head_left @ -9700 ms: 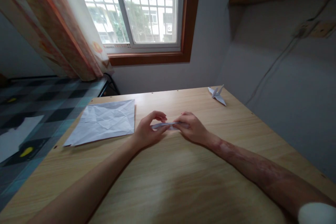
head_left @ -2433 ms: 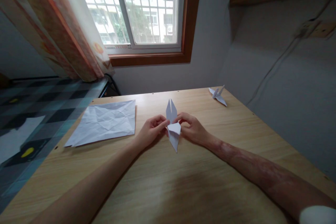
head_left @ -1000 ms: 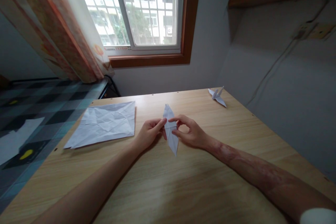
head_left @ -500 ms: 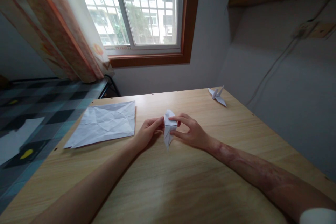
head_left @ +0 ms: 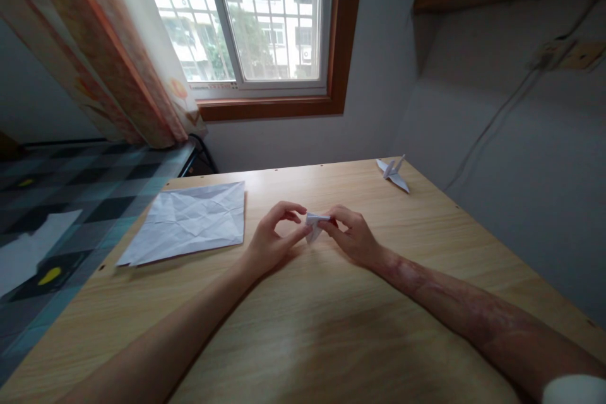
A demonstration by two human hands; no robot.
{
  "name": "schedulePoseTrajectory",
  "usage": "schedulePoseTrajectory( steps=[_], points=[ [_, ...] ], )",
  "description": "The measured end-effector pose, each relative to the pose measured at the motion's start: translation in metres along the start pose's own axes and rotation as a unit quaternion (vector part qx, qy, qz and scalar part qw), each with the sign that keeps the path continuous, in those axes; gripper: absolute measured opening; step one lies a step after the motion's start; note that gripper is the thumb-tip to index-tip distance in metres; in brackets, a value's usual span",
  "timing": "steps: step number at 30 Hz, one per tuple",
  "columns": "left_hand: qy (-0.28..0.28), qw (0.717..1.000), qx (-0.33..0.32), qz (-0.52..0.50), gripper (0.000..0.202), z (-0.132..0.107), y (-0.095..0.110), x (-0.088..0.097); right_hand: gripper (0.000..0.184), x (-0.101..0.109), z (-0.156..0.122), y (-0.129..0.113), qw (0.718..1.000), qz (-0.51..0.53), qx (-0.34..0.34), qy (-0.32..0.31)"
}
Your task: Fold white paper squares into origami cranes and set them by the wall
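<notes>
A small piece of folded white paper point(head_left: 314, 230) is between my two hands, just above the middle of the wooden table point(head_left: 303, 315). My right hand point(head_left: 353, 235) pinches its right end between thumb and fingers. On the other side, my left hand point(head_left: 277, 237) has its thumb and fingertip at the paper's left edge, with the fingers curved and a gap between thumb and index finger. Part of the paper is hidden behind my fingers.
A folded paper crane point(head_left: 394, 175) stands at the table's far right corner. Creased white sheets point(head_left: 189, 221) lie at the left. Beside the table is a checked bed cover point(head_left: 95, 180) with white paper point(head_left: 38, 246) on it. A window point(head_left: 265, 19) is behind.
The folded paper has turned from upright, with its point toward me, to lying more level across my hands. My right hand has shifted its hold, and my left fingers have lifted and curved.
</notes>
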State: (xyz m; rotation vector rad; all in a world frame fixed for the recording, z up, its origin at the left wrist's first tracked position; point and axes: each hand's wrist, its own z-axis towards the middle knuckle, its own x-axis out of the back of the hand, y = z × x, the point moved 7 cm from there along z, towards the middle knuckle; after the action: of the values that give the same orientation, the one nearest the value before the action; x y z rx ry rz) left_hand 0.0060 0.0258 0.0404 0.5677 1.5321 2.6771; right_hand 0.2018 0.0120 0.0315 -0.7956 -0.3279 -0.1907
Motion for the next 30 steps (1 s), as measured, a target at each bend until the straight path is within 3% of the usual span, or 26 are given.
schedulePoseTrajectory(
  steps=[4, 6, 9, 13, 17, 24, 30],
  points=[
    [-0.078, 0.996, 0.038, -0.019, 0.027, -0.001, -0.004, -0.011, 0.045, -0.004, -0.002, 0.006, 0.998, 0.0, -0.058, -0.029],
    [-0.1, 0.991, 0.068, -0.059, 0.031, -0.002, -0.01, -0.015, 0.041, -0.007, -0.002, 0.009, 0.996, 0.014, -0.079, -0.043],
    [-0.091, 0.983, 0.102, -0.122, 0.037, -0.001, -0.021, -0.015, 0.019, -0.008, -0.001, 0.011, 0.994, 0.064, -0.085, -0.037],
    [-0.073, 0.973, 0.143, -0.168, 0.043, 0.0, -0.032, -0.015, 0.039, -0.008, 0.0, 0.012, 0.991, 0.117, -0.062, -0.03],
    [-0.077, 0.968, 0.157, -0.181, 0.046, 0.0, -0.036, -0.015, 0.024, -0.01, 0.0, 0.007, 0.994, 0.092, -0.033, -0.051],
    [-0.069, 0.964, 0.177, -0.187, 0.049, 0.0, -0.042, -0.013, 0.034, -0.013, 0.001, -0.004, 0.994, 0.077, -0.002, -0.074],
    [-0.106, 0.968, 0.172, -0.149, 0.05, 0.0, -0.036, -0.017, 0.024, -0.012, 0.0, 0.005, 0.998, 0.032, -0.002, -0.049]
  ],
)
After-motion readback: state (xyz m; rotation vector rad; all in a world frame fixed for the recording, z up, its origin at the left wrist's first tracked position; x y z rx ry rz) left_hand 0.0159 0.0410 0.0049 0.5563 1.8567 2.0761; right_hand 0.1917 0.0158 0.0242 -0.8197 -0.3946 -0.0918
